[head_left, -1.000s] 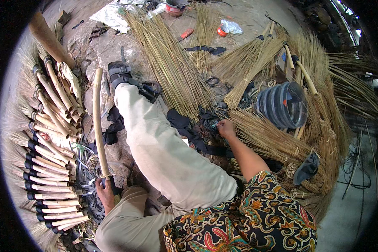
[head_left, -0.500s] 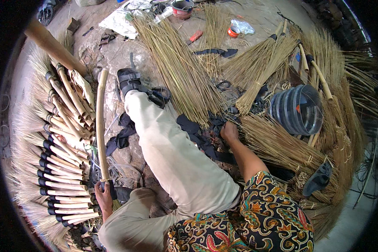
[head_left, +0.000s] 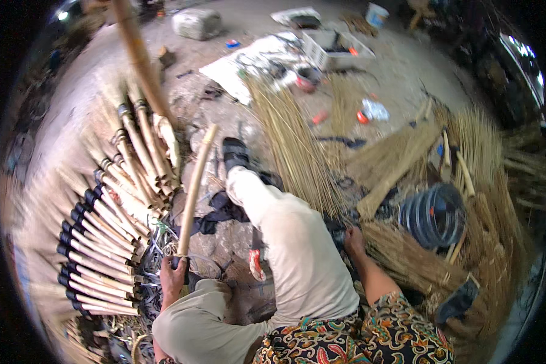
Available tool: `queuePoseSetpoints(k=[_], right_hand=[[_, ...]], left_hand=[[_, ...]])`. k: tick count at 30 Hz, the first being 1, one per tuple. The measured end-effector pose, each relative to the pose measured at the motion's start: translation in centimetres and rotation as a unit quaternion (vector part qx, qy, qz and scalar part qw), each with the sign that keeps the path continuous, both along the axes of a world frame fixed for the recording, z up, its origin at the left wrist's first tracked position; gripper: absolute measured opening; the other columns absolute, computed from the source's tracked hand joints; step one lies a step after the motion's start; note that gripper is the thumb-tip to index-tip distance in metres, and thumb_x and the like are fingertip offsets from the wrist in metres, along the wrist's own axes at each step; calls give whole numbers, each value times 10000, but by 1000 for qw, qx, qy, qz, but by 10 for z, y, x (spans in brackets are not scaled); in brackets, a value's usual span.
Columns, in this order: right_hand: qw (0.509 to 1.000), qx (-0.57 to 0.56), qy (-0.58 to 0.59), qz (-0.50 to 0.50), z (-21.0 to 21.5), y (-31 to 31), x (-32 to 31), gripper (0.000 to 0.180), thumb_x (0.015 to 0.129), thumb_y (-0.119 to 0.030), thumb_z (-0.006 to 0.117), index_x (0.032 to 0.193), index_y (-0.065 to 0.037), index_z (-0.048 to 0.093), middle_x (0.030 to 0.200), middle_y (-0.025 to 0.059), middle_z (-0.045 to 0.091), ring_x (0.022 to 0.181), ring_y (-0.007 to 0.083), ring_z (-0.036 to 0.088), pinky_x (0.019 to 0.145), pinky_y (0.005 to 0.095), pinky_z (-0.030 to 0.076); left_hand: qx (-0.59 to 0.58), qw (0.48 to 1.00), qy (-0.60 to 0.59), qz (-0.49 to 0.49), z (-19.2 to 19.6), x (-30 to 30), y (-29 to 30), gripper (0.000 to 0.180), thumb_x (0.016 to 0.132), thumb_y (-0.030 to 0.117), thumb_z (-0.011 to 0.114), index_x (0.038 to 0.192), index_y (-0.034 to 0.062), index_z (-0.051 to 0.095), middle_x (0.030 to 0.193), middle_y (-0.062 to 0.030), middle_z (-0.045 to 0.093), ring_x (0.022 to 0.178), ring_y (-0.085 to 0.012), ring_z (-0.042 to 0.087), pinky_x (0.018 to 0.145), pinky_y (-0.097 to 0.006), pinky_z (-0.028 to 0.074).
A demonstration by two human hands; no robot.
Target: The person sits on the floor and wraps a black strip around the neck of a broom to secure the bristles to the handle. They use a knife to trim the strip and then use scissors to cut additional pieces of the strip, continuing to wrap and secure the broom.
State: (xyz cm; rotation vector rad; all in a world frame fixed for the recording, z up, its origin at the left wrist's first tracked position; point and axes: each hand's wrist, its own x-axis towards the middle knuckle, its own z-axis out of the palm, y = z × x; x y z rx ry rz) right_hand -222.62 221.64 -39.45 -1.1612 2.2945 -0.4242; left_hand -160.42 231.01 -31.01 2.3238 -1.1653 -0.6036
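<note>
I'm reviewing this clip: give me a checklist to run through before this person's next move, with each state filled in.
1. Left hand gripping the pale stick near its lower end: ok.
2. Stick's upper end apart from the row of brooms on the left: ok.
3. Right hand beside the straw bundle: ok.
4. What the right fingers hold: cannot tell, too blurred.
5. Broom bristles sharp enough to inspect: not ok, smeared.

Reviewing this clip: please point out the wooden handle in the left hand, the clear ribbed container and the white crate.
Wooden handle (head_left: 194, 188): head view, middle of its length.
Clear ribbed container (head_left: 424, 218): head view, ribbed side.
White crate (head_left: 340, 62): head view, near wall.
</note>
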Motion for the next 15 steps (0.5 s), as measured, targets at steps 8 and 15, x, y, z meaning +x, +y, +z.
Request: queuePoseSetpoints(k=[8,15], right_hand=[[971,-229,-59,42,177,-30,0,112,1053,-175,629,1039,-65,615,826,75,605,684,186,588,601,393,473],[878,-389,-191,202,354,-65,166,201,1036,-226,679,1073,-39,615,848,-1,625,638,63,564,553,230,457]], left_hand=[[63,998,26,11,11,-19,-3,672,851,580,747,1254,55,635,1045,-292,740,998,-477,717,872,-546,562],[33,997,67,-5,-7,-19,-11,673,852,572,748,1202,16,601,1072,-324,719,1022,-494,693,870,-564,547]])
